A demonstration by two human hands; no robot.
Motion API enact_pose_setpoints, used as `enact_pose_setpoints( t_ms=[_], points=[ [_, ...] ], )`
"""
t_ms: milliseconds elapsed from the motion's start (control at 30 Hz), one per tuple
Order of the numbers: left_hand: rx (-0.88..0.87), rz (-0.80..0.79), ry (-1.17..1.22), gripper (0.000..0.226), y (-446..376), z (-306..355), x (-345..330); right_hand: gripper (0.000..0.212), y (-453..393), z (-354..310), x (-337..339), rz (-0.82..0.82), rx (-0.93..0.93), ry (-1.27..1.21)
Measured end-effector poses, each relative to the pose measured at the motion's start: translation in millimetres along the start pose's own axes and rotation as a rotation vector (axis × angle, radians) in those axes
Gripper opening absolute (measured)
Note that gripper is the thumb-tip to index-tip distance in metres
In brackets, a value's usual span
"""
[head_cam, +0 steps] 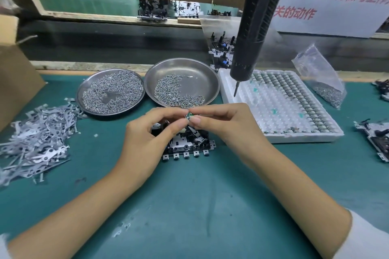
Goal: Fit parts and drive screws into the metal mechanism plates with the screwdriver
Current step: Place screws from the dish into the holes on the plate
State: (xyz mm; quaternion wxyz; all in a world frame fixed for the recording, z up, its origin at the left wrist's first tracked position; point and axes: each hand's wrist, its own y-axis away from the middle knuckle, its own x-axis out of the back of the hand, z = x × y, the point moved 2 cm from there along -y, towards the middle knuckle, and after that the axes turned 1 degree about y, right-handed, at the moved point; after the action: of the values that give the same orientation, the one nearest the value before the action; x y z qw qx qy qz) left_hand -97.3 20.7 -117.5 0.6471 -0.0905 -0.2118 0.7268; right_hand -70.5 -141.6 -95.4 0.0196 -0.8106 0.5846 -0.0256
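A metal mechanism plate (187,145) with black parts and a row of square tabs lies on the green mat in front of me. Just above it, both hands meet around a small green part (189,115). My right hand (223,122) pinches the part between thumb and forefinger. My left hand (151,132) has its fingertips curled onto the same part from the left. A black electric screwdriver (250,33) hangs from above at the right, bit pointing down over the white tray, with no hand on it.
Two steel dishes of screws (110,92) (183,84) stand behind the plate. A white foam tray (280,109) of small parts lies to the right, a bag of screws (324,82) beyond it. Flat metal strips (35,139) are heaped at left. More mechanisms (376,139) lie at far right.
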Motion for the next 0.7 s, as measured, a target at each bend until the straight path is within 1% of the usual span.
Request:
enact_pose_setpoints(
  t_ms=[100, 200, 367, 567, 634, 700],
  points=[
    [0.0, 0.003, -0.013, 0.015, 0.5, 0.8, -0.1, 0.018, 0.7, 0.0, -1.2, -0.001, 0.014, 0.0],
    [-0.074, 0.014, -0.102, 0.016, 0.3, 4.1, 0.7, 0.021, 0.8, 1.2, -1.8, 0.003, 0.032, 0.024],
    [-0.112, 0.061, -0.192, 0.03, -0.3, 7.5, 4.2, 0.017, 1.9, 1.5, -4.5, -0.02, 0.111, 0.151],
    [-0.126, 0.034, -0.225, 0.03, 3.7, 11.3, 8.0, 0.013, 5.4, 1.7, -7.2, -0.021, 0.163, 0.169],
    [-0.123, 0.019, -0.241, 0.029, 5.4, 12.0, 10.6, 0.015, 7.0, 3.2, -9.7, -0.003, 0.182, 0.18],
    [-0.126, 0.004, -0.27, 0.031, 5.9, 12.4, 12.7, 0.017, 8.0, 5.1, -10.4, 0.023, 0.206, 0.241]
  ],
)
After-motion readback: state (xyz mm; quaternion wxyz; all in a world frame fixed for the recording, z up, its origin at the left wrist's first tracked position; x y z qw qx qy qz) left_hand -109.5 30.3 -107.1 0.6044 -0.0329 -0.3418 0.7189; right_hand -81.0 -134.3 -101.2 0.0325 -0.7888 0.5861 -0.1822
